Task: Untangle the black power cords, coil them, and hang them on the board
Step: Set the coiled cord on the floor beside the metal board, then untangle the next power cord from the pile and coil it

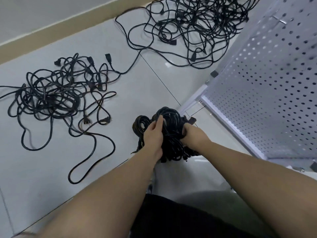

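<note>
Both hands grip one bundle of coiled cords (171, 134): left hand (153, 133) w/ fingers wrapped over its top, right hand (192, 134) clutching its rt side. Pegboard (267, 93) just rt of hands. Tangled pile (56, 93) on floor (137, 86) left of hands; bigger tangle (193, 26) beyond.

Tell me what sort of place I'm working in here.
Probably a workshop or storeroom floor: pale floor tiles, a white pegboard standing at the right, and tangled cords spread out for sorting.

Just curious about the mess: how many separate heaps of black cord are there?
3: a loose tangle on the left floor, another at top, and a bundle held in both hands.
</note>
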